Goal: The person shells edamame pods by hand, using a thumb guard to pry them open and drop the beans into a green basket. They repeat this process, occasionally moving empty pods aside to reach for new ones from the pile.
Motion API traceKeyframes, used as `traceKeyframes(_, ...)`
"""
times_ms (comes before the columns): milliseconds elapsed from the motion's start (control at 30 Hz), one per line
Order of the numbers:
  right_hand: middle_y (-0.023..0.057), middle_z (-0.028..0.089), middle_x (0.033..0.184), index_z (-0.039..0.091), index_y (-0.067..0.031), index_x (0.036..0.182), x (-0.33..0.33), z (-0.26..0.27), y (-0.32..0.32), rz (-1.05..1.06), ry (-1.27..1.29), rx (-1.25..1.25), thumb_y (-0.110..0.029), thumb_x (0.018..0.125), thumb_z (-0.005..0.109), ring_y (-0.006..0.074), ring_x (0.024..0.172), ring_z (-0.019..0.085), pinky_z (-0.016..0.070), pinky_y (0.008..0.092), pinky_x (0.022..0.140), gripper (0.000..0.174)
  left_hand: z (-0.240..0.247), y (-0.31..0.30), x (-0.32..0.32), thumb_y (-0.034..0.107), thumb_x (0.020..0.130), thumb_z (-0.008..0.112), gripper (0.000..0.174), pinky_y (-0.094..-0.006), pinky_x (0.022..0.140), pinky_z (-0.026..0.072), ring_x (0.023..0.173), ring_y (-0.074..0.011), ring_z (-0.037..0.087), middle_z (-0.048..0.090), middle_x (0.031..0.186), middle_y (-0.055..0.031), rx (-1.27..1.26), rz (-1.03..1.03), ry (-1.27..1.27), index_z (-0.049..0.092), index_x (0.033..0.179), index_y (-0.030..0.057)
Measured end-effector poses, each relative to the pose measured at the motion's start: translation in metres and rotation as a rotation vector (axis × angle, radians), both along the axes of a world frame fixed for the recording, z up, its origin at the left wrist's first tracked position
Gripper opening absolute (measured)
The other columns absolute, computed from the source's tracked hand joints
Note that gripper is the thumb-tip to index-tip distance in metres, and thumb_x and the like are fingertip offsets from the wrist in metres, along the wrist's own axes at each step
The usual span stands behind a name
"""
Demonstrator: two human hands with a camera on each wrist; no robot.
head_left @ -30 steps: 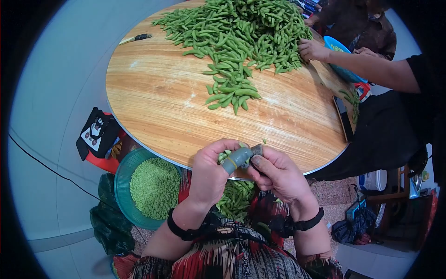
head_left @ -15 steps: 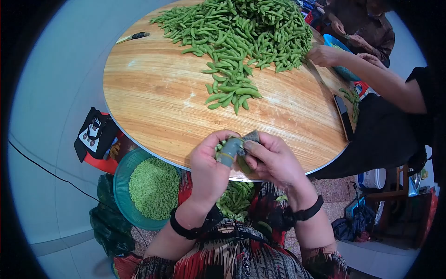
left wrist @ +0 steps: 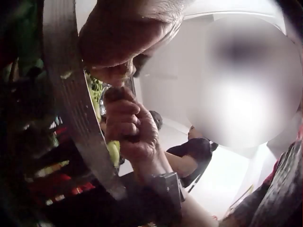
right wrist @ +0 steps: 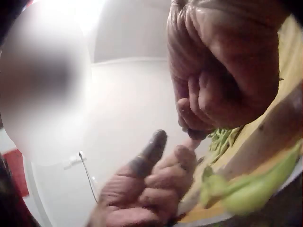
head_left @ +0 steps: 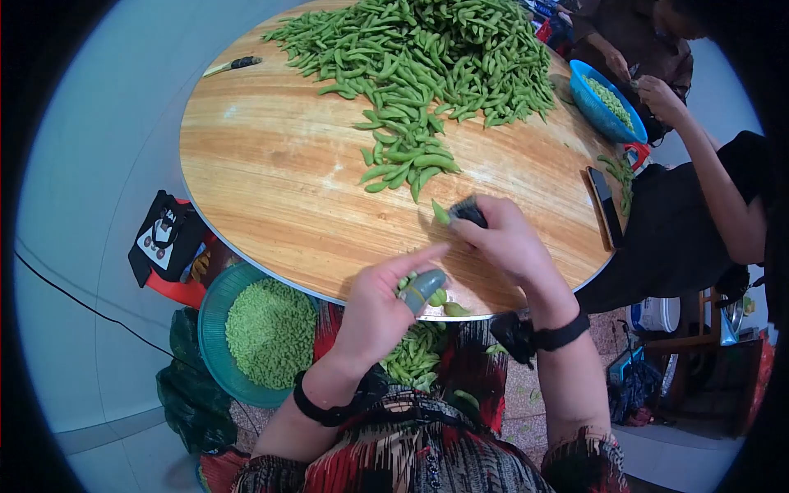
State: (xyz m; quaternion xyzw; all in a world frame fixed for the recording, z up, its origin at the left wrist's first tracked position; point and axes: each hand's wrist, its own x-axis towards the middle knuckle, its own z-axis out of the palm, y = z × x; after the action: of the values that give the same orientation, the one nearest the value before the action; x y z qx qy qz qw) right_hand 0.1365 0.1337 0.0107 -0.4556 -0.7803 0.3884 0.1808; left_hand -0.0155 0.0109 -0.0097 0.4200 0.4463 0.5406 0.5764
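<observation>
My left hand [head_left: 370, 316] is over the table's near edge, its fingers curled round several shelled green beans [head_left: 406, 281]. The index finger points out, and a grey-blue thumb cover [head_left: 425, 289] with a yellow band is on the thumb. Farther out over the wood, my right hand [head_left: 514, 242] pinches a green soybean pod [head_left: 440, 212] at its fingertips, which wear dark covers [head_left: 468, 211]. Green pods [head_left: 454, 310] lie at the table edge below the left hand; one pod [right wrist: 255, 189] looms large in the right wrist view.
A big heap of soybean pods [head_left: 444, 57] covers the far table [head_left: 263, 164], trailing towards me. A teal basket of shelled beans [head_left: 215, 361] stands at lower left. Right are a phone [head_left: 604, 207], a blue bowl [head_left: 593, 111] and other people's arms [head_left: 723, 177]. A knife [head_left: 234, 65] lies far left.
My right hand has left the left hand and moved outward to the right, now with a pod at its fingertips. The neighbour's hand has moved from the heap to beside the blue bowl.
</observation>
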Motion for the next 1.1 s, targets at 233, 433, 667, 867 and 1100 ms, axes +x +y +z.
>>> traceKeyframes(233, -0.0036, 0.048, 0.064, 0.053, -0.0034, 0.089, 0.02, 0.012, -0.047, 0.108, 0.639, -1.034, -0.018, 0.091, 0.055, 0.0026, 0.046, 0.035, 0.025, 0.0169, 0.039, 0.015, -0.002, 0.006, 0.001, 0.004, 0.086, 0.055, 0.02, -0.0141, 0.043, 0.028, 0.055, -0.0027, 0.043, 0.058, 0.08, -0.0034, -0.188, 0.042, -0.667, 0.059, 0.105, -0.0028)
traceKeyframes(433, -0.0031, 0.047, 0.066, 0.052, -0.0045, 0.085, 0.017, 0.025, -0.07, 0.132, 0.607, -0.855, -0.024, 0.098, 0.041, 0.0034, 0.052, 0.036, 0.0281, 0.0179, 0.046, 0.025, 0.008, 0.003, 0.008, 0.002, 0.084, 0.056, 0.003, -0.0141, 0.041, 0.0263, 0.056, -0.0021, 0.044, 0.058, 0.078, -0.0043, -0.078, 0.204, -0.539, 0.058, 0.087, 0.0009)
traceKeyframes(667, -0.0022, 0.049, 0.068, 0.05, -0.0041, 0.09, 0.021, 0.019, -0.067, 0.141, 0.707, -1.031, -0.019, 0.098, 0.041, 0.0018, 0.051, 0.034, 0.0264, 0.0166, 0.044, 0.019, 0.001, 0.0, 0.017, -0.005, 0.079, 0.06, 0.008, -0.0158, 0.05, 0.0358, 0.064, -0.0043, 0.051, 0.059, 0.078, -0.0035, -0.031, 0.344, -0.376, 0.059, 0.085, 0.0015)
traceKeyframes(867, -0.0003, 0.05, 0.069, 0.05, -0.0047, 0.095, 0.022, 0.014, -0.067, 0.099, 0.759, -1.07, -0.016, 0.097, 0.042, 0.0007, 0.048, 0.032, 0.0241, 0.0149, 0.042, 0.015, -0.004, -0.001, 0.022, -0.006, 0.078, 0.059, 0.011, -0.0184, 0.057, 0.04, 0.068, -0.0071, 0.053, 0.059, 0.08, -0.004, 0.108, 0.402, -0.045, 0.059, 0.087, 0.0006)
traceKeyframes(1100, -0.0016, 0.049, 0.067, 0.053, -0.0062, 0.096, 0.026, 0.01, -0.069, 0.081, 0.89, -1.35, -0.015, 0.096, 0.044, 0.0005, 0.045, 0.032, 0.0224, 0.0142, 0.039, 0.013, -0.005, -0.003, 0.017, -0.004, 0.073, 0.061, 0.021, -0.0206, 0.062, 0.0444, 0.073, -0.0081, 0.055, 0.06, 0.085, -0.0027, 0.115, 0.064, -0.514, 0.059, 0.094, 0.0003)
